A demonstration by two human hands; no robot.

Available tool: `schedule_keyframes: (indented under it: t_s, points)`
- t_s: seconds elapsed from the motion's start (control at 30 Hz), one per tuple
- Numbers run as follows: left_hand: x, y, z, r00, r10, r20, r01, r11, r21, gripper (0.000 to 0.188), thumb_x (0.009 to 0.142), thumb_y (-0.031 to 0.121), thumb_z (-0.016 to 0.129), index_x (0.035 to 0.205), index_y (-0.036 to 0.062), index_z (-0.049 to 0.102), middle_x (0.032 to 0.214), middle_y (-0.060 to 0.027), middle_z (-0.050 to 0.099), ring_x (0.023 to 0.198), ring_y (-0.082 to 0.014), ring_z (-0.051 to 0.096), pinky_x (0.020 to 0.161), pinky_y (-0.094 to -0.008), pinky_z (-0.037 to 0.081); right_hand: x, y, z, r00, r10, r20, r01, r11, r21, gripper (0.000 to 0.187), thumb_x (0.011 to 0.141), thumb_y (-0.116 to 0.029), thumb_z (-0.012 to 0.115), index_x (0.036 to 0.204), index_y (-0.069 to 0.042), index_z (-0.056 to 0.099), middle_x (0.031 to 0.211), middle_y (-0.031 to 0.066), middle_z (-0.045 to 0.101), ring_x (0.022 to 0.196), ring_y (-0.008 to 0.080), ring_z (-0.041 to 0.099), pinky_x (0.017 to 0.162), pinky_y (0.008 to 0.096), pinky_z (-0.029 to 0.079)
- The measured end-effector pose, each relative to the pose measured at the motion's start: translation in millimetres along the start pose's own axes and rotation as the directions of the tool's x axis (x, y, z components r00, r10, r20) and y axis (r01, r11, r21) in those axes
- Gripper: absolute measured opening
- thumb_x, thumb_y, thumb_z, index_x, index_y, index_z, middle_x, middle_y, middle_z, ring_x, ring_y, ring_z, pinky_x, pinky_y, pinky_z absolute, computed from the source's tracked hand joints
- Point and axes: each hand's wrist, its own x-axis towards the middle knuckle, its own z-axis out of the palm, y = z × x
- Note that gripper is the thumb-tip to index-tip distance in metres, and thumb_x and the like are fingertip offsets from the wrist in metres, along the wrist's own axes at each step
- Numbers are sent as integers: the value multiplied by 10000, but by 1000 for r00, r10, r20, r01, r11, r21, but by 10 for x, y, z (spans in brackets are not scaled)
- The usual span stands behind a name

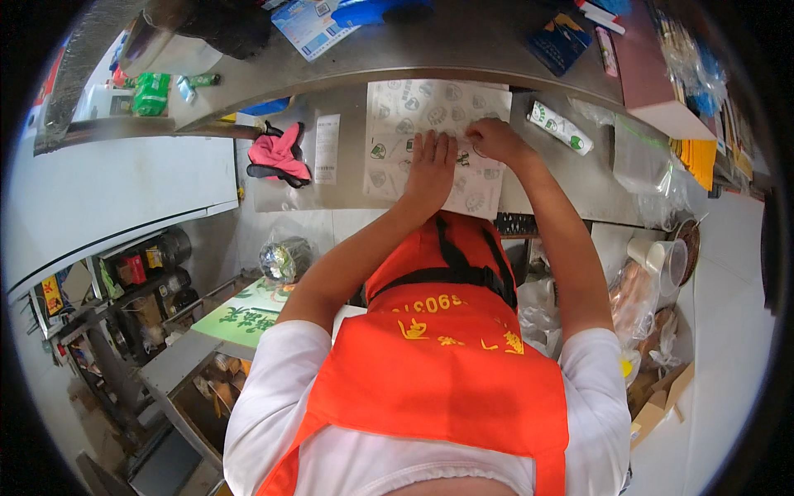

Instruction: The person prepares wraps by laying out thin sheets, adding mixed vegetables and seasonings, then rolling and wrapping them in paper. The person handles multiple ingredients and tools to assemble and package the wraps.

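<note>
A white paper sheet (393, 178) with a grey and green printed pattern lies on the metal counter in front of me; from this view I cannot tell whether it is a single sheet or a bag. My left hand (432, 169) rests flat on its middle, fingers stretched out. Just to the right, my right hand (500, 142) has its fingers curled and pinched at the paper. Right of the paper lies a white roll-shaped packet (561, 128) with green prints. On the left side are a narrow white slip (327, 149) and a pink and black cloth item (279, 155).
A raised metal shelf (447, 51) runs along the far side, with leaflets (313, 26) and a green packet (151, 93) on it. Clear plastic bags (649, 161) lie at the counter's right end. A white surface (124, 198) stands on the left, above cluttered shelving (136, 285).
</note>
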Motion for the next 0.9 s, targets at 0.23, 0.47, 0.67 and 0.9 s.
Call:
schedule_keyframes:
  t_s: [0.23, 0.47, 0.67, 0.9]
  points:
    - [78, -168, 76, 998, 7, 60, 0, 994, -106, 418, 807, 87, 582, 1210, -21, 582, 1251, -184, 568, 1228, -350, 496, 1120, -606, 250, -302, -482, 211, 937, -265, -228, 153, 897, -416, 512, 756, -144, 699, 1242, -71, 554, 1254, 91, 565, 1092, 333, 578, 908, 429, 495]
    - [-113, -1146, -104, 918, -380, 113, 382, 924, 3, 169, 762, 106, 634, 923, 127, 683, 962, -83, 677, 904, -304, 636, 832, -411, 480, -320, -385, 246, 993, -108, -51, 89, 953, -288, 504, 846, -300, 686, 1263, -71, 522, 1253, 135, 553, 1145, 312, 559, 980, 434, 455]
    - [-554, -1291, -460, 569, -608, 553, 742, 90, -665, 239, 907, 285, 624, 985, 62, 664, 801, -106, 700, 727, -232, 687, 596, -360, 519, -274, -305, 310, 992, -110, -62, 91, 961, -261, 476, 846, -325, 684, 1222, -66, 548, 1229, 130, 576, 1104, 300, 590, 929, 434, 487]
    - [37, -430, 49, 413, -654, 634, 733, -174, -657, 455, 927, 323, 623, 1167, -57, 553, 1039, -192, 666, 872, -306, 664, 755, -410, 532, -439, -381, 300, 967, -228, -117, 198, 955, -222, 509, 838, -333, 686, 1233, -46, 544, 1180, 141, 601, 1088, 322, 598, 917, 421, 497]
